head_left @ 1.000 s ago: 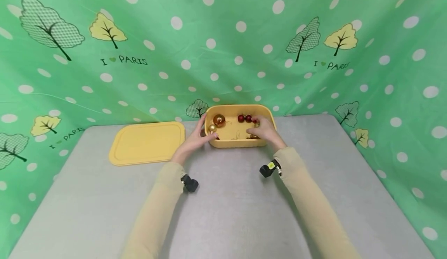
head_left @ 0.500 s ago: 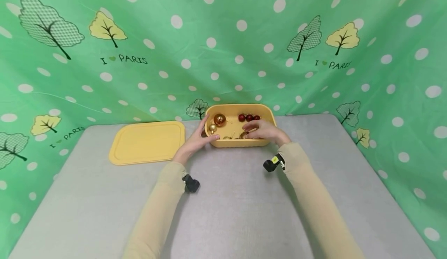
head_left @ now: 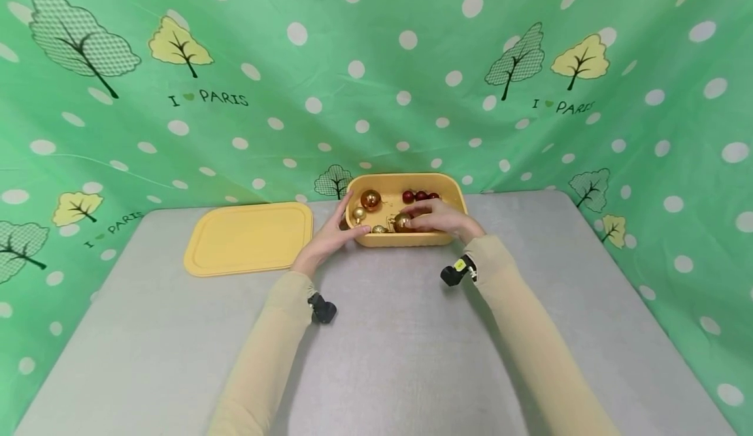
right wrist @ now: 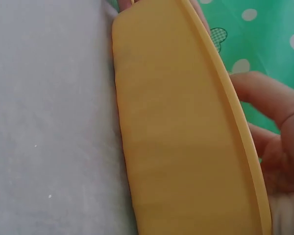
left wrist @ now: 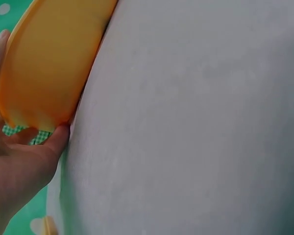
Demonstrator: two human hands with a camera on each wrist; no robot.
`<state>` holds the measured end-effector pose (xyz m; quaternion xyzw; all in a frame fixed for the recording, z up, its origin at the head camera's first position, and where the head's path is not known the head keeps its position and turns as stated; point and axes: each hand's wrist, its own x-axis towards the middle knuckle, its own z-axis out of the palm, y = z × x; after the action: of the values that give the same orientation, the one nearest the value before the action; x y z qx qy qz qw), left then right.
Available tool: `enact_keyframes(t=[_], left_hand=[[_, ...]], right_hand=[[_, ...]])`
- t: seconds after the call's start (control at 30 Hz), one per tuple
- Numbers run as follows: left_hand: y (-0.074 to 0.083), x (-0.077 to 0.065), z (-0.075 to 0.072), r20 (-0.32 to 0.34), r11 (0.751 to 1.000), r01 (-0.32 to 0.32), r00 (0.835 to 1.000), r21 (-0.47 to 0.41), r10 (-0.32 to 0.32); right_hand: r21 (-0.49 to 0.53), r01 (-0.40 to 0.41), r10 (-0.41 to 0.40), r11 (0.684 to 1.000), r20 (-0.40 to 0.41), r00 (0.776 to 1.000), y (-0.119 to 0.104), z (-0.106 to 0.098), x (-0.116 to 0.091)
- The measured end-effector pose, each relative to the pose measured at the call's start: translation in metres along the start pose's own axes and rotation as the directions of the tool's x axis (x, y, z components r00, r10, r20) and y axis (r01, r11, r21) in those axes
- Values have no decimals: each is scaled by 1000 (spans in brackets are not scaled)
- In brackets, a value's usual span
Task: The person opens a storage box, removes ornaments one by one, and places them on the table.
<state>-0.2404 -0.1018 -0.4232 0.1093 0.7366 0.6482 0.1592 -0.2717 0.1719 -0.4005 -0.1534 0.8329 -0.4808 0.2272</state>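
Observation:
A yellow plastic box (head_left: 406, 240) with rounded corners stands at the back of the table with Christmas baubles in it. My left hand (head_left: 329, 236) grips its left end, thumb at the front corner, fingers round the side. My right hand (head_left: 441, 218) reaches inside over the front right rim, its fingertips round a large gold bauble (head_left: 402, 222). In the right wrist view the box wall (right wrist: 171, 117) hides its fingertips. A copper bauble (head_left: 370, 200) and a small gold bauble (head_left: 359, 213) lie at the left end. Three dark red baubles (head_left: 420, 196) line the back wall.
Another gold bauble (head_left: 380, 229) lies at the front wall inside the box. The yellow lid (head_left: 250, 238) rests flat on the grey table (head_left: 376, 344), left of the box. A green dotted cloth (head_left: 376, 96) hangs right behind the box.
My right hand has left the third red bauble in the back row and moved forward and left to the large gold bauble, which has shifted slightly left. The left hand stays put.

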Motion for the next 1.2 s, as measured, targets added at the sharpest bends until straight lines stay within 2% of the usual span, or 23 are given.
enact_keyframes(t=[0.1, 0.23, 0.47, 0.57, 0.73, 0.93, 1.1, 1.2], left_hand=[[-11, 8, -2, -3, 1000, -9, 1000, 17, 9], [-25, 17, -4, -15, 999, -23, 1000, 47, 24], [-26, 16, -3, -26, 996, -39, 999, 75, 41], [-26, 15, -2, -28, 996, -36, 999, 83, 38], [-27, 15, -4, -35, 996, -19, 999, 90, 22], [-28, 15, -5, -28, 996, -22, 999, 81, 24], [-28, 15, -5, -26, 996, -21, 999, 88, 24], [-26, 14, -4, -22, 994, -20, 1000, 106, 22]], right_hand=[[111, 33, -28, 993, -46, 999, 5, 1, 1], [238, 98, -84, 966, -69, 994, 4, 2, -3], [263, 206, -175, 942, -138, 975, -2, 1, -17], [294, 235, -202, 927, -139, 970, -2, -3, -23], [339, 246, -216, 908, -122, 969, -3, -12, -35], [389, 284, -243, 876, -153, 958, -2, -20, -49], [435, 302, -257, 848, -159, 953, 6, -21, -55], [470, 309, -246, 827, -191, 950, 9, -19, -58]])
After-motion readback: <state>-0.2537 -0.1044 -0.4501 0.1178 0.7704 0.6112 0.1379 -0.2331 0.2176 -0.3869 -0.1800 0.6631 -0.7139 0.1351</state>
